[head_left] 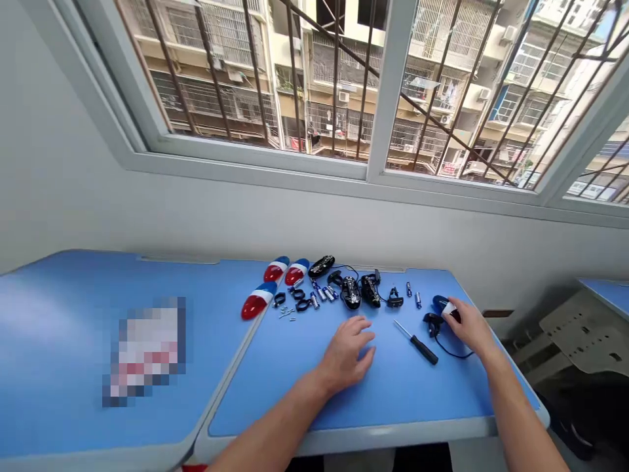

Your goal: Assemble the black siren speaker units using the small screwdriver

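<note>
My right hand (469, 324) is closed around a glossy blue, white and red oval shell (441, 303) at the right side of the table. A black clip-like part (432, 322) lies beside it, and a black cable (455, 354) curves out below. The palm hides part of the shell. Over the middle of the blue table, my left hand (348, 353) is empty, its fingers apart and slightly bent. Between the two hands lies a screwdriver (423, 349) with a black handle.
Three tricolour shells (259, 300) lie at the seam between two blue tables. Nearby are black rings (303, 304), screws (287, 313), several batteries (323, 294) and black oval housings (350, 292) with cables. A pixelated patch (147, 347) covers something at left. A wall and barred window stand behind.
</note>
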### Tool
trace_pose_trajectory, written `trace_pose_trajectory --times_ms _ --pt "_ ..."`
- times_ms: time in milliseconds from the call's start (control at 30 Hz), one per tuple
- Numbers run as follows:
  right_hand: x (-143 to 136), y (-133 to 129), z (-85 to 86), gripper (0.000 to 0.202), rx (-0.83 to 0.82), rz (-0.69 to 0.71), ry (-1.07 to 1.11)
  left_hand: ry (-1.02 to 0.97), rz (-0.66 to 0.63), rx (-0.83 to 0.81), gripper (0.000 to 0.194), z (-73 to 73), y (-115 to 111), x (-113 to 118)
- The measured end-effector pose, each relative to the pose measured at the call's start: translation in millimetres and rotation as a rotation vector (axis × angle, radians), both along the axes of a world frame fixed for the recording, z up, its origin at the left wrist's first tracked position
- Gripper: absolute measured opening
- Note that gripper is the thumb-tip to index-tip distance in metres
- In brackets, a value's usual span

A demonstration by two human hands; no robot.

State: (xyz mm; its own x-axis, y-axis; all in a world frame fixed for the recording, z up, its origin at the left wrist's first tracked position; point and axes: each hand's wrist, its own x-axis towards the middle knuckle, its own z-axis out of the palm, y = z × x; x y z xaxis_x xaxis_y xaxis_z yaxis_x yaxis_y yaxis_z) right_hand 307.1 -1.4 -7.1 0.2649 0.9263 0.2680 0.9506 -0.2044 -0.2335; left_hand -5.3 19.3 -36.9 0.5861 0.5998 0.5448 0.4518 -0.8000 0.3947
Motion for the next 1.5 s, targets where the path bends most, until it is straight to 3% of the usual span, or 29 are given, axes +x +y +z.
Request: trace_pose_trajectory --times_ms 267,600,933,1133,1333,1500 --pt "30.9 7.3 -50.4 0.045 0.130 0.024 -0.071 -0.024 0.002 -0.052 0.018 -15.6 3.1 5.6" --pt "41.1 6.3 -80.5 0.063 0.173 -0.106 -0.085 -0.024 -0.007 -0.047 0.022 -31.4 10.7 8.7" --pt "21.0 -9.9 -60.5 0.058 0.149 -0.139 0.039 -0.012 -0.003 0.007 0.021 -21.6 9.8 3.4" --pt "23.7 -9.1 -61.9 0.058 0.157 -0.167 0.106 -0.014 0.010 0.011 0.021 -18.5 8.9 4.2" --pt "27.4 -6.3 -62.9 0.058 0.384 -0.143 0.120 -0.038 0.012 0.007 0.023 -18.1 10.1 4.0" --pt "0.9 -11.7 -55.9 0.060 0.619 0.087 0.078 -0.063 0.006 -0.052 0.028 -9.9 8.8 3.6"
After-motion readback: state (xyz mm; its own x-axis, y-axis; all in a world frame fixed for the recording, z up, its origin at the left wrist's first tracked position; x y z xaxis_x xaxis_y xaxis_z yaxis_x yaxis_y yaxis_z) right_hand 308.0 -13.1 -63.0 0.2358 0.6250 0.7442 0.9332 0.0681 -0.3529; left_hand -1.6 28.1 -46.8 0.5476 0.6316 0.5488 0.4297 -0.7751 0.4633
